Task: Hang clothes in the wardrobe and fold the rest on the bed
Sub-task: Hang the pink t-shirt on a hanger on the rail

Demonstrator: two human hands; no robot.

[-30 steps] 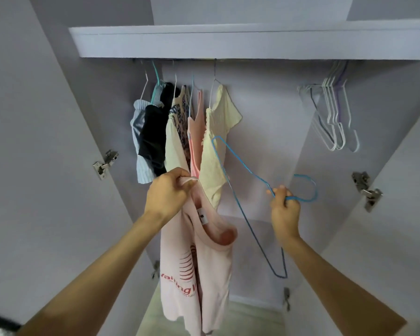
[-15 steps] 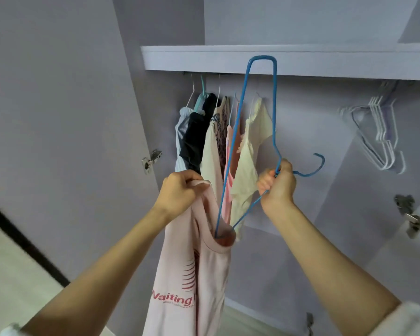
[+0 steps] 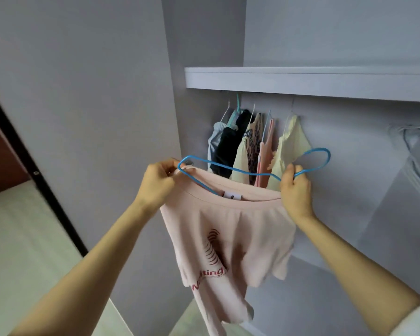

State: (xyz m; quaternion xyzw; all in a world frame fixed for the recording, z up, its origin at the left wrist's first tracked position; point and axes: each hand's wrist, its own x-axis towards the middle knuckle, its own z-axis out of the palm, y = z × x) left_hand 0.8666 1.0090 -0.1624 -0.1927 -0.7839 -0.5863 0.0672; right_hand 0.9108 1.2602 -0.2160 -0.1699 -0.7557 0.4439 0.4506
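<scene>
Several garments (image 3: 257, 146) hang already (bed unseen); left hand (image 3: 159, 183) pinches the pale pink printed T-shirt (image 3: 228, 234), right hand (image 3: 295, 190) grips the half-inserted blue wire hanger (image 3: 230, 169).

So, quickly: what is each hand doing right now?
Left hand: pinches the pink shirt at its shoulder.
Right hand: grips the blue hanger.

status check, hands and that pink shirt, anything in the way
Left hand pinches pink shirt shoulder at blue hanger end. Right hand grips hanger neck. Hanger partly inside collar, not yet on rail. Nothing blocking.
</scene>
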